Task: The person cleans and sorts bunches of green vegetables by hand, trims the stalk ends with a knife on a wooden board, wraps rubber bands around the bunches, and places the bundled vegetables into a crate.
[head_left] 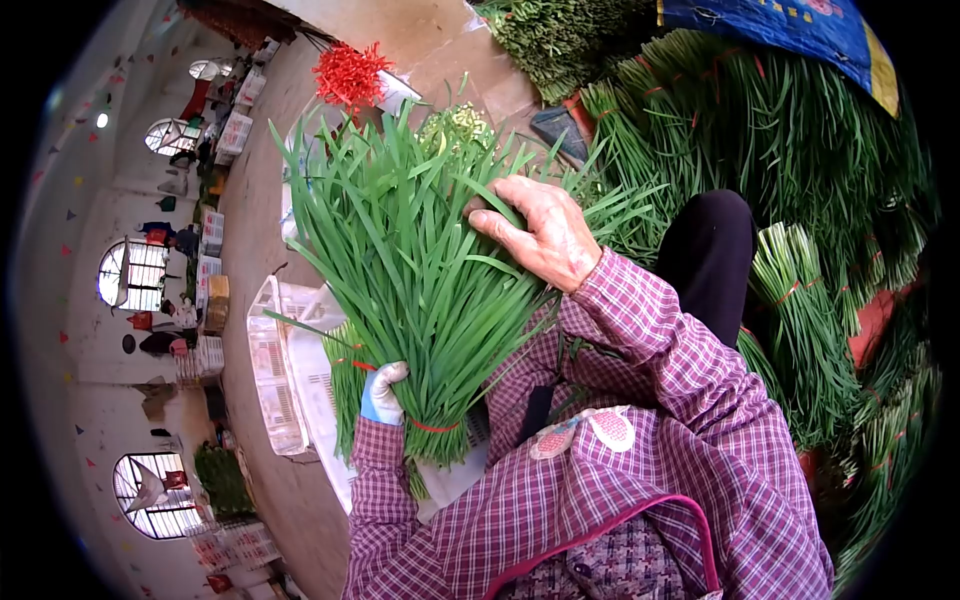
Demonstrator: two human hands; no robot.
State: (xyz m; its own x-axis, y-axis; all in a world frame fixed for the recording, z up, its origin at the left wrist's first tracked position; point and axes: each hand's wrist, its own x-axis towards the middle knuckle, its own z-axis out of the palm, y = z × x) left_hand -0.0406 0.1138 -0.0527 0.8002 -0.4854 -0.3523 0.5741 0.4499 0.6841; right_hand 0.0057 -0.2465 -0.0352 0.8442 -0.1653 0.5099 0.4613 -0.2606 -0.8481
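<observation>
Main bundle: one large bunch of garlic chives (410, 270), long flat green leaves fanned toward the upper left, cut ends toward the wearer; located in front of the body, between both hands, above the lap and the crate edge.
Binding: one red band (436, 428) around the bunch near its stem ends.
Left hand (383, 393): white and pale-blue covering; clamped on the lower left side of the bunch, close to the band; thumb showing, other fingers hidden.
Right hand (540, 230): bare; laid over the upper right leaves, fingers curved and touching them; whether any leaf is pinched, cannot tell.
Clothing: purple-and-white checked jacket (690, 450) with pink edging; black trouser knee (705, 250), right of the bunch.
Crate: white plastic, slatted (275, 420), at left, just beside the bunch.
Second bunch: smaller, red-banded chives (345, 385), at the crate, partly behind the left hand.
Red strands: a bright tangled cluster (350, 75), beyond the leaf tips.
Stock at right: large heap of banded chive bunches (740, 140), leaves hanging; blue sack (790, 30) with yellow edge over its top.
Floor: brown-grey, bare-surfaced (265, 230).
Far wall: barred arched windows (135, 275), stacked crates (232, 135) along its foot.
</observation>
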